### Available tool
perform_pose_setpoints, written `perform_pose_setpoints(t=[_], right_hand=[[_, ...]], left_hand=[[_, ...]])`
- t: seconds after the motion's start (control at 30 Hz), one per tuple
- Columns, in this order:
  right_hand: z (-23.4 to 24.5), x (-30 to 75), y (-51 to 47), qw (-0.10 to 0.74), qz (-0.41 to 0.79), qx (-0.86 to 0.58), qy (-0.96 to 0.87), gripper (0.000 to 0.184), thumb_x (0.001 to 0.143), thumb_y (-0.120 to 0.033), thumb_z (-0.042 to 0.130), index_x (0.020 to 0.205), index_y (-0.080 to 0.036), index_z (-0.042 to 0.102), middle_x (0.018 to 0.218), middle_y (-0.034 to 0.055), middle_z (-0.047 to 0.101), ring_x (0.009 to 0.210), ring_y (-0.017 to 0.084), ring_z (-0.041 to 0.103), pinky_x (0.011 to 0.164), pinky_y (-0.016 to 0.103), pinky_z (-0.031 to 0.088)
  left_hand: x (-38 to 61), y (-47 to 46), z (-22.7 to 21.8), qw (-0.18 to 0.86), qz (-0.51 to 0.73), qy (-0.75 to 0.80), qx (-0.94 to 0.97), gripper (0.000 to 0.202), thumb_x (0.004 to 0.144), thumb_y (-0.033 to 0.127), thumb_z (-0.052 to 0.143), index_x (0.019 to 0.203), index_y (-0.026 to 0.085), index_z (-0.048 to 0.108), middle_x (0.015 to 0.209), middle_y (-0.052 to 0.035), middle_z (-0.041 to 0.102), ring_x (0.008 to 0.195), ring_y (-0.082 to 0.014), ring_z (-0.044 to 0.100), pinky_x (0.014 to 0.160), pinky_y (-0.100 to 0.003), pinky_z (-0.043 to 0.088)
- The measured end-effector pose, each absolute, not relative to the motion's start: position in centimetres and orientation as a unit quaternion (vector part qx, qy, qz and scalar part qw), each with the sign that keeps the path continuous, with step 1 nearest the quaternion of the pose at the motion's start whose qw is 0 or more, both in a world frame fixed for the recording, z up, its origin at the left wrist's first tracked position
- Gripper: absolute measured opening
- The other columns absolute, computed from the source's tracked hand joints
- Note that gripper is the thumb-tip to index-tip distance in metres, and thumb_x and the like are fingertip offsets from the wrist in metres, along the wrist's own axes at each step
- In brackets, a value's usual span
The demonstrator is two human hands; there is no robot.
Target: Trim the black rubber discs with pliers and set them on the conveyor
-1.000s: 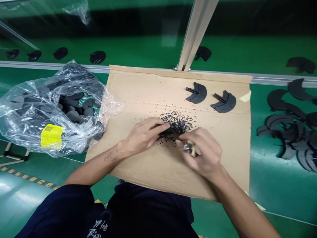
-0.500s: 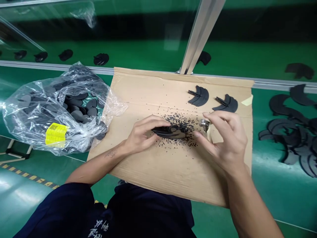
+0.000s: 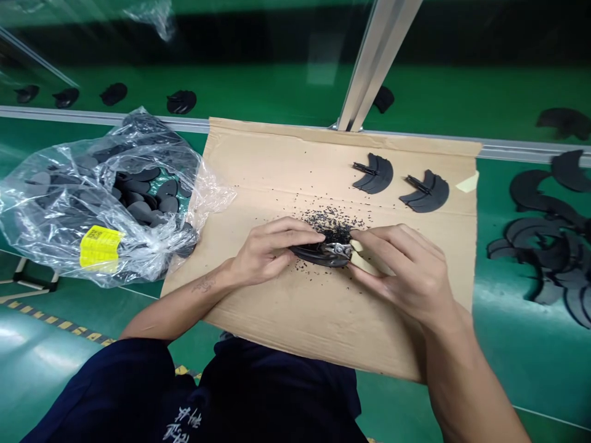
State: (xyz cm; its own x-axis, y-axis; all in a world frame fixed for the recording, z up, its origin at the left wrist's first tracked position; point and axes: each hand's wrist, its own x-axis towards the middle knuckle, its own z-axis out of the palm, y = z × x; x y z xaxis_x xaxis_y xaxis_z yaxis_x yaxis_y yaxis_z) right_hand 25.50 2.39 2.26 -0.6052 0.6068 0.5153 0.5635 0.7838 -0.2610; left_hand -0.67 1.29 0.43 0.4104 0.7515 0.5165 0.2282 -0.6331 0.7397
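Observation:
My left hand (image 3: 268, 252) pinches a stack of thin black crescent-shaped pieces (image 3: 314, 254) against the brown cardboard sheet (image 3: 295, 314). My right hand (image 3: 406, 271) is closed on a small metal cutting tool (image 3: 339, 249), whose tip rests on that stack. Black trimmings (image 3: 330, 221) lie scattered just beyond both hands. Two fanned bundles of black pieces (image 3: 376, 173) (image 3: 427, 191) sit at the far right of the cardboard.
A clear plastic bag (image 3: 101, 197) with several black pieces and a yellow label lies to the left. More loose black crescents (image 3: 545, 234) pile on the green surface at right. A metal post (image 3: 373, 55) rises behind the cardboard, beyond a rail.
My right hand, lifted to the right with the tool half a second ago, has come back down and left, so the tool's tip now meets the stack. My left hand kept its hold.

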Motion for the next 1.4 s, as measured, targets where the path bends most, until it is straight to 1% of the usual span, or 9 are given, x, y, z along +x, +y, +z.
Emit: perform_pose_setpoints(t=[0.3, 0.5, 0.67, 0.9, 1.0, 1.1, 1.2, 1.3, 1.4], right_hand=[[2.3, 25.4, 2.4, 0.295, 0.030, -0.328, -0.897, 0.030, 0.091, -0.021, 0.067, 0.120, -0.019, 0.061, 0.096, 0.0084, 0.073, 0.080, 0.019, 0.064, 0.068, 0.032, 0.050], [2.2, 25.3, 2.2, 0.293, 0.029, -0.321, -0.900, 0.030, 0.091, -0.020, 0.067, 0.120, -0.018, 0.062, 0.095, 0.0085, 0.074, 0.078, 0.018, 0.064, 0.068, 0.031, 0.050], [2.2, 25.3, 1.9, 0.279, 0.009, -0.328, -0.903, 0.032, 0.092, -0.018, 0.065, 0.124, -0.018, 0.062, 0.094, 0.0077, 0.074, 0.077, 0.018, 0.064, 0.067, 0.031, 0.050], [2.8, 25.2, 1.7, 0.255, -0.017, -0.339, -0.905, 0.025, 0.094, -0.022, 0.063, 0.119, -0.018, 0.065, 0.090, 0.0073, 0.073, 0.075, 0.018, 0.062, 0.066, 0.031, 0.050], [3.0, 25.1, 1.5, 0.251, -0.025, -0.336, -0.907, 0.024, 0.095, -0.022, 0.063, 0.118, -0.018, 0.065, 0.091, 0.0069, 0.074, 0.075, 0.018, 0.062, 0.065, 0.032, 0.049], [2.9, 25.1, 1.3, 0.247, -0.018, -0.333, -0.910, 0.023, 0.096, -0.019, 0.061, 0.118, -0.019, 0.065, 0.090, 0.0056, 0.075, 0.073, 0.017, 0.063, 0.064, 0.032, 0.050], [2.6, 25.1, 1.3, 0.255, 0.025, -0.330, -0.908, 0.023, 0.096, -0.019, 0.061, 0.119, -0.017, 0.064, 0.090, 0.0064, 0.075, 0.076, 0.017, 0.066, 0.066, 0.032, 0.052], [2.2, 25.3, 1.6, 0.273, 0.067, -0.332, -0.900, 0.022, 0.096, -0.022, 0.062, 0.117, -0.016, 0.065, 0.092, 0.0073, 0.074, 0.080, 0.017, 0.067, 0.070, 0.030, 0.053], [2.1, 25.4, 2.0, 0.262, 0.014, -0.367, -0.892, 0.019, 0.095, -0.023, 0.062, 0.112, -0.016, 0.066, 0.090, 0.0073, 0.072, 0.077, 0.017, 0.064, 0.066, 0.031, 0.048]], left_hand=[[-0.8, 1.3, 0.4, 0.288, 0.434, 0.297, 0.800, 0.049, 0.088, -0.005, 0.053, 0.125, 0.023, 0.069, 0.114, -0.0071, 0.072, 0.108, -0.0136, 0.069, 0.091, -0.028, 0.060], [-0.8, 1.3, 0.4, 0.282, 0.434, 0.289, 0.805, 0.045, 0.088, -0.004, 0.055, 0.124, 0.020, 0.070, 0.114, -0.0090, 0.073, 0.108, -0.0141, 0.069, 0.091, -0.027, 0.061], [-0.9, 1.2, 0.2, 0.281, 0.436, 0.287, 0.805, 0.047, 0.090, -0.002, 0.057, 0.127, 0.023, 0.069, 0.115, -0.0081, 0.074, 0.108, -0.0143, 0.070, 0.091, -0.028, 0.062], [-0.8, 1.2, 0.1, 0.272, 0.448, 0.279, 0.804, 0.045, 0.091, -0.002, 0.056, 0.126, 0.022, 0.070, 0.114, -0.0086, 0.074, 0.106, -0.0139, 0.071, 0.089, -0.026, 0.063], [-0.7, 1.0, -0.1, 0.271, 0.454, 0.272, 0.804, 0.046, 0.092, -0.001, 0.056, 0.128, 0.024, 0.069, 0.115, -0.0079, 0.074, 0.106, -0.0140, 0.072, 0.088, -0.026, 0.064], [-0.6, 0.9, -0.2, 0.274, 0.458, 0.268, 0.802, 0.048, 0.092, -0.001, 0.056, 0.130, 0.025, 0.067, 0.115, -0.0081, 0.074, 0.108, -0.0148, 0.071, 0.089, -0.028, 0.064], [-0.7, 0.8, -0.1, 0.274, 0.457, 0.264, 0.804, 0.048, 0.091, -0.002, 0.054, 0.130, 0.024, 0.067, 0.114, -0.0085, 0.074, 0.108, -0.0152, 0.071, 0.089, -0.028, 0.063], [-0.9, 0.9, 0.3, 0.276, 0.447, 0.280, 0.804, 0.046, 0.090, 0.000, 0.056, 0.128, 0.023, 0.068, 0.113, -0.0087, 0.074, 0.105, -0.0151, 0.071, 0.088, -0.028, 0.062], [-1.0, 1.0, 0.8, 0.272, 0.439, 0.299, 0.803, 0.044, 0.089, 0.005, 0.060, 0.129, 0.022, 0.067, 0.107, -0.0076, 0.072, 0.098, -0.0144, 0.069, 0.083, -0.027, 0.061]])
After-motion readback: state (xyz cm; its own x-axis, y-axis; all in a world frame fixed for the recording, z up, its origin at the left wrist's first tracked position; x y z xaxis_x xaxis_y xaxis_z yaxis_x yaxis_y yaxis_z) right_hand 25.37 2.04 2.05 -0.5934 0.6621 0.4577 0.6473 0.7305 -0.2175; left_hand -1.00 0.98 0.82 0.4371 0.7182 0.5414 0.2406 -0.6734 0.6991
